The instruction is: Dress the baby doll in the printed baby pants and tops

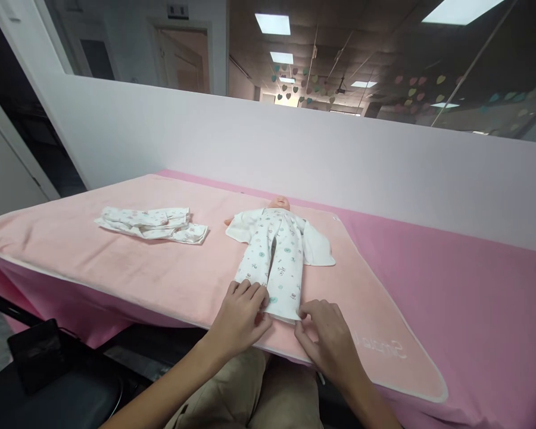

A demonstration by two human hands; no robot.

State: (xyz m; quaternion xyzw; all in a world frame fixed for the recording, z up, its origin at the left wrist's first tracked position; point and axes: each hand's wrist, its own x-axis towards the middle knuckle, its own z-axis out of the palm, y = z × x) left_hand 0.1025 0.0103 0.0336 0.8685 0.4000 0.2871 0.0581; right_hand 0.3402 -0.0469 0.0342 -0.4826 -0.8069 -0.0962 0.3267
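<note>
A baby doll [280,203] lies on its back, its head toward the wall, in a white top [318,246] with wide sleeves. White baby trousers [286,271] with a small green and grey print lie over its front, legs toward me. My left hand [243,313] is closed with its fingers curled over the hem of the left trouser leg and partly hides it. At the outer corner of the other leg's hem, my right hand [328,330] pinches the cloth between thumb and fingers.
Folded printed baby clothes [154,225] lie left of the doll. A peach blanket [201,268] covers much of the pink table cover [486,310]. A white wall [295,143] with glass above stands behind. At lower left are a dark chair [71,393] and a black tablet-like object [38,354].
</note>
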